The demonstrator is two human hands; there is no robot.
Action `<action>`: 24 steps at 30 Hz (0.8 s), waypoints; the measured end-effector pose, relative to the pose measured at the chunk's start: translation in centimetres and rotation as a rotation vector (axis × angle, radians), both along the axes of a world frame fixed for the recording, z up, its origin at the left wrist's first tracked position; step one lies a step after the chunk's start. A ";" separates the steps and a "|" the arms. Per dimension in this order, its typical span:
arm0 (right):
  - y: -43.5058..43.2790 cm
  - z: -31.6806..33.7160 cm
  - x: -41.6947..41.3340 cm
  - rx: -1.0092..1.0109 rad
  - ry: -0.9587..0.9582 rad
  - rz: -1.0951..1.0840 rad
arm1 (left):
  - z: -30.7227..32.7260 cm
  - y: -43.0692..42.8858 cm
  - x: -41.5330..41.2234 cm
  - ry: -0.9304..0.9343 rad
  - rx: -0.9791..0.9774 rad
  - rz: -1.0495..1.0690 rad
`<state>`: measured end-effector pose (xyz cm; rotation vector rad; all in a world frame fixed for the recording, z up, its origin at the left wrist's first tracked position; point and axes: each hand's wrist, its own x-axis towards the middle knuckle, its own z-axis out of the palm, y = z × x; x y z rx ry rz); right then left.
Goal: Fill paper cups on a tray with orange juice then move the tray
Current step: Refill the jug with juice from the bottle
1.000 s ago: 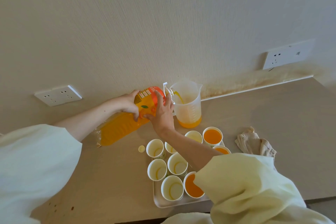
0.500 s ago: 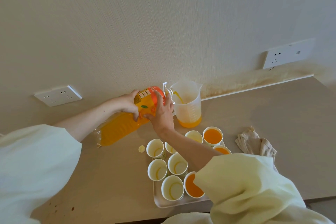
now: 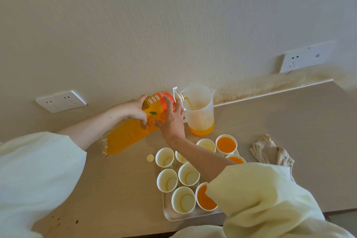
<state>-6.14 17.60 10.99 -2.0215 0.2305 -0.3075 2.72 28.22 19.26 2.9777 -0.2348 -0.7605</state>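
Note:
A large orange juice bottle [image 3: 127, 135] is tipped on its side, its mouth over a clear measuring jug [image 3: 200, 111], and a thin stream of juice runs into the jug. My left hand [image 3: 137, 110] grips the bottle's labelled upper part from behind. My right hand [image 3: 172, 120] holds the same part from the front. A white tray [image 3: 173, 215] near the table's front edge carries several paper cups. Three cups hold juice, one at the back [image 3: 226, 144]; the others, such as one in front [image 3: 183, 200], are empty. My right sleeve hides part of the tray.
The bottle's small yellow cap [image 3: 150, 157] lies on the table left of the tray. A crumpled beige cloth [image 3: 270, 151] sits right of the cups. Wall sockets are at left [image 3: 60, 101] and right [image 3: 307, 57]. Dark spots mark the table's front left [image 3: 63, 220].
The juice level in the jug has risen slightly. Both hands and the bottle hold nearly the same pose.

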 end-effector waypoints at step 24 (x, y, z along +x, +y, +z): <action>0.2 -0.1 0.1 0.007 -0.004 -0.013 | 0.0 0.0 0.2 -0.003 0.002 -0.008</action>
